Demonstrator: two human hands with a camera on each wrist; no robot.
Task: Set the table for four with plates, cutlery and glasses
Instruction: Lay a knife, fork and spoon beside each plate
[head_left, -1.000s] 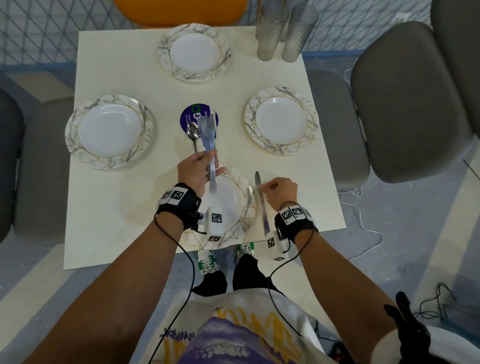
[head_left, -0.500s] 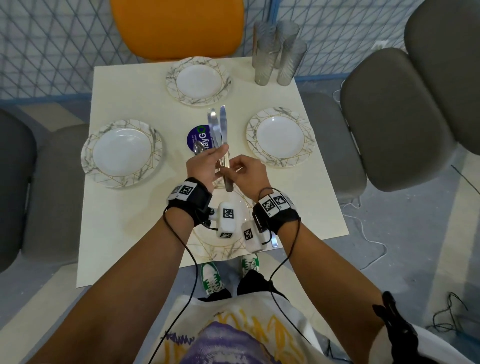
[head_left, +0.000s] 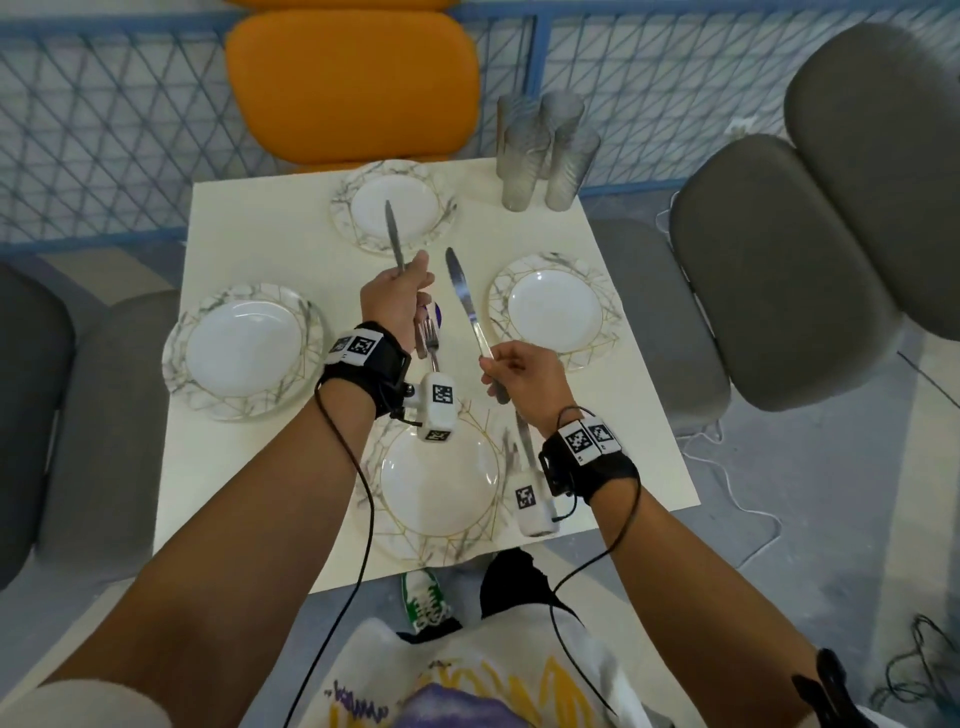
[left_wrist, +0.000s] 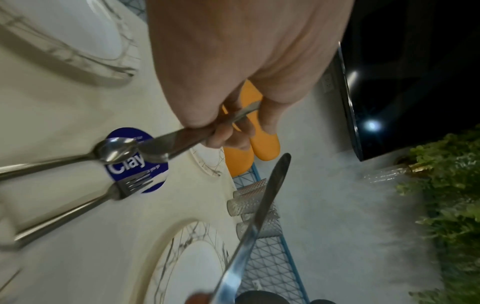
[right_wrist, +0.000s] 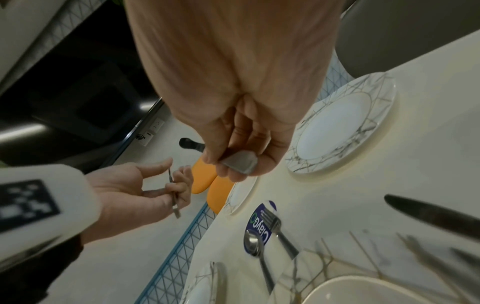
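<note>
My left hand (head_left: 402, 291) grips one table knife (head_left: 393, 228) by its handle, the blade pointing over the far plate (head_left: 445, 218). The right hand (head_left: 501, 364) pinches a second knife (head_left: 464, 291) by its handle, blade slanting up and left, between the centre and the right plate (head_left: 555, 309). A third knife (head_left: 524, 441) lies just right of the near plate (head_left: 439, 486). A fork (head_left: 429, 338) and a spoon (right_wrist: 253, 242) lie by the blue sticker (right_wrist: 259, 224) at the table's centre. The left plate (head_left: 243, 351) has no cutlery beside it.
Several ribbed glasses (head_left: 540, 150) stand bunched at the table's far right corner. An orange chair (head_left: 353, 83) is behind the far plate, grey chairs (head_left: 779, 270) at the right and left sides. A mesh fence (head_left: 104, 130) runs behind the table.
The right hand left one knife beside the near plate, then took another from the left hand's bundle. The hands have parted, and the left hand has moved out toward the far plate.
</note>
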